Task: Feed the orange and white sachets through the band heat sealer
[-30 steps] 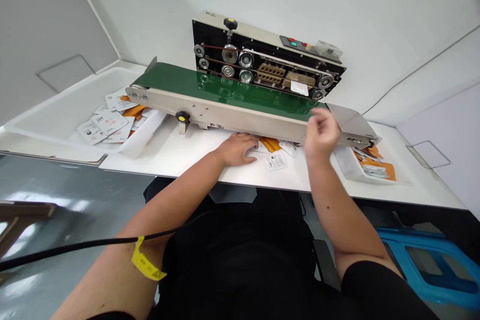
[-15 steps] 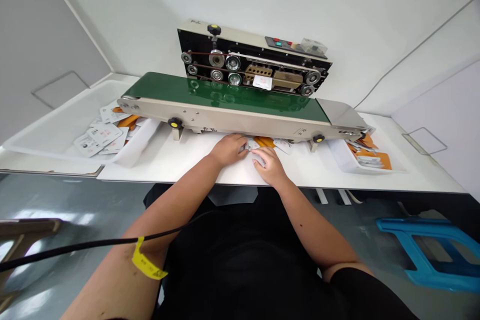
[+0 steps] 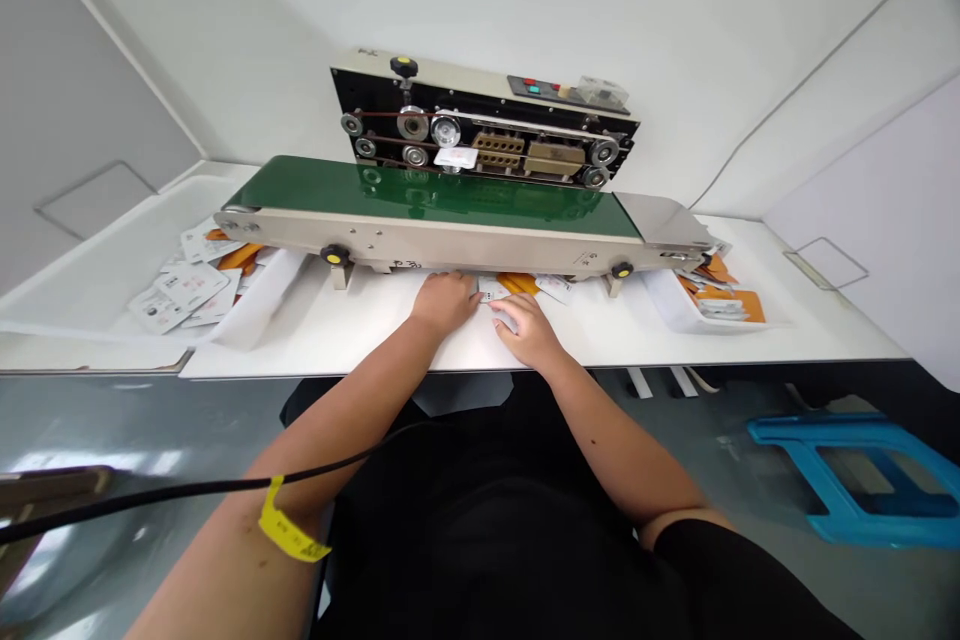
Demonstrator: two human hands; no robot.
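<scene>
Here, nearest the camera, one black cable [image 3: 187,492] with one yellow tag [image 3: 291,534] crosses the left arm. Two hands rest at the tabletop [image 3: 360,335]: the left hand [image 3: 444,304] has its fingers bent downward beside a white sachet [image 3: 491,291], while the right hand [image 3: 526,330] bends its fingers at that sachet's near edge; I cannot tell whether either grips it. Next to it lie orange sachets [image 3: 517,282], too overlapped to count, and one more pale sachet [image 3: 553,289]. Two plastic bins, the left bin [image 3: 266,305] and the right bin [image 3: 667,308], hold piled sachets near the ends of one green conveyor belt [image 3: 315,185]. Behind stands one band sealer [image 3: 510,112], one lone sachet [image 3: 456,157] at its left rollers. A second ago that sachet sat near the right-hand rollers, and the right hand was raised before the belt's right end.
</scene>
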